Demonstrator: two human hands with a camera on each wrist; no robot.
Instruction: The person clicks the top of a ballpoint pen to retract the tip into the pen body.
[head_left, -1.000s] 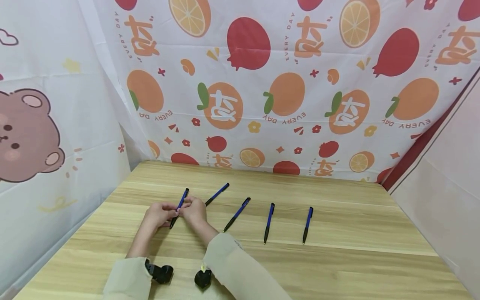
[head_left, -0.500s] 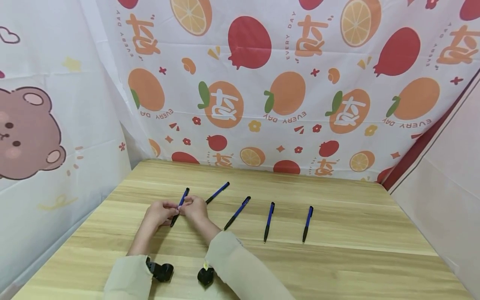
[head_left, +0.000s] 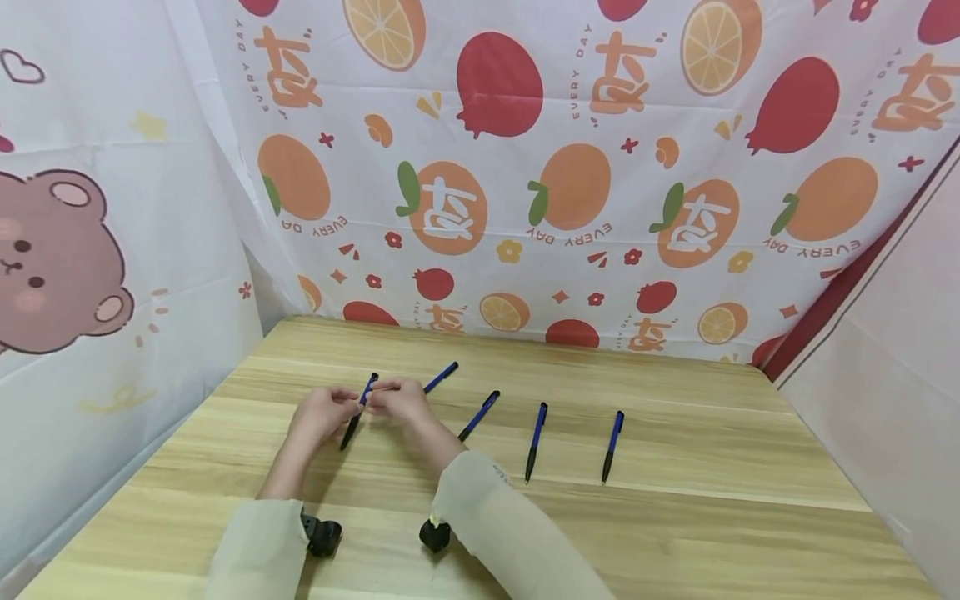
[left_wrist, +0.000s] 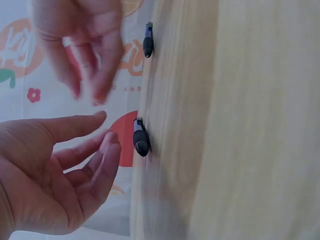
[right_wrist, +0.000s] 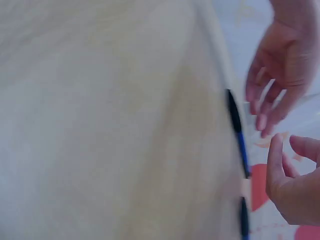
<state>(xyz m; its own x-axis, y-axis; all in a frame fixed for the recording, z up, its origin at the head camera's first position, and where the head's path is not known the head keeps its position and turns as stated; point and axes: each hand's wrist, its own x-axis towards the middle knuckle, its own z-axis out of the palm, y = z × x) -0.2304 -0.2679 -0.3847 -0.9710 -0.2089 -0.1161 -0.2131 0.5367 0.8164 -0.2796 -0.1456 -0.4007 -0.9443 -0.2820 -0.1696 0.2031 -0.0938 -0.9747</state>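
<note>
A blue pen with a black grip [head_left: 351, 433] lies slanted on the wooden table at the left of the row. My left hand [head_left: 324, 412] hovers beside it, fingertips overlapping the pen in the head view. Seen from the left wrist, that hand [left_wrist: 65, 175] has loosely bent fingers with nothing between them, and the pen [left_wrist: 141, 143] lies apart on the tabletop. On the pen's other side is my right hand [head_left: 401, 402], fingers relaxed and holding nothing. It covers part of a second blue pen [head_left: 442, 377]. In the right wrist view the right hand [right_wrist: 295, 187] also holds nothing.
Further right lie a third pen [head_left: 482, 412], partly behind the right forearm, then two more, a pen [head_left: 536, 442] and a pen [head_left: 612, 446]. A fruit-print cloth [head_left: 510, 192] hangs behind the table [head_left: 675, 533], and a bear-print cloth [head_left: 172, 250] at the left.
Earlier both hands held the leftmost pen between their fingertips. Now the fingers have let go, and the right hand has shifted up and to the right. The pen stays in nearly the same place.
</note>
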